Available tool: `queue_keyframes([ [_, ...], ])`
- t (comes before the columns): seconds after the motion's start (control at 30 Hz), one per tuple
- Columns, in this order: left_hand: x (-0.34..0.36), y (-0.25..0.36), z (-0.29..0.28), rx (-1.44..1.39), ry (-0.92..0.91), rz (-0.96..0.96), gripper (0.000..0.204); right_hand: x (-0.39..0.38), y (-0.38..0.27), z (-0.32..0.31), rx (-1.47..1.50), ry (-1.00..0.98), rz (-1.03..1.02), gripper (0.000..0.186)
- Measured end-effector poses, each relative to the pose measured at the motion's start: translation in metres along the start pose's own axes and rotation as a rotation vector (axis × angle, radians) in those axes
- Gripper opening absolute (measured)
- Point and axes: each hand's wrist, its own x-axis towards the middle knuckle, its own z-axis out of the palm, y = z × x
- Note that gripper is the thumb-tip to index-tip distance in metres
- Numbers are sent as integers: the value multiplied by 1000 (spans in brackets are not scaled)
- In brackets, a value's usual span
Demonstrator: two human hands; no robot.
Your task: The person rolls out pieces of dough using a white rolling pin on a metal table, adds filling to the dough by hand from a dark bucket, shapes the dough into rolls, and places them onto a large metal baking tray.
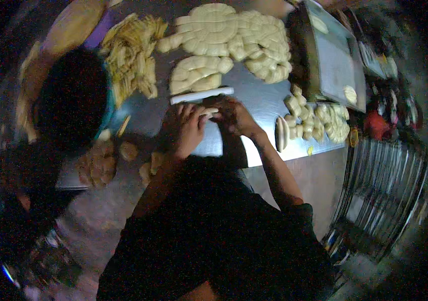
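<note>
Close together over the metal table (pixel 209 146), my two hands work at a small pale piece of dough (pixel 211 112). My left hand (pixel 186 125) has its fingers curled over one end of the piece. At the other end is my right hand (pixel 238 118), its fingers bent inward, dark and partly blurred. Just beyond them lies a long white rod (pixel 202 95); I cannot tell whether it is a rolling pin or rolled dough. Farther back sits a sectioned slab of dough (pixel 201 73).
Large dough masses (pixel 206 30) cover the back. Yellowish strips (pixel 131 52) are heaped left, near a person's dark head (pixel 73 100). Dough pieces (pixel 335 123) and short dough rolls (pixel 282 133) lie right. A metal tray (pixel 331 60) and a stack of thin trays (pixel 384 185) stand beyond.
</note>
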Motion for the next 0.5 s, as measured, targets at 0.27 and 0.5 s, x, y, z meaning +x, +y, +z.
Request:
queue_keyframes([
  [0.27, 51, 54, -5, -461, -1351, -391, 34, -148, -92, 7, 944, 298, 1252, 57],
  [0.5, 123, 114, 122, -376, -902, 894, 31, -181, -61, 27, 34, 1121, 1026, 32],
])
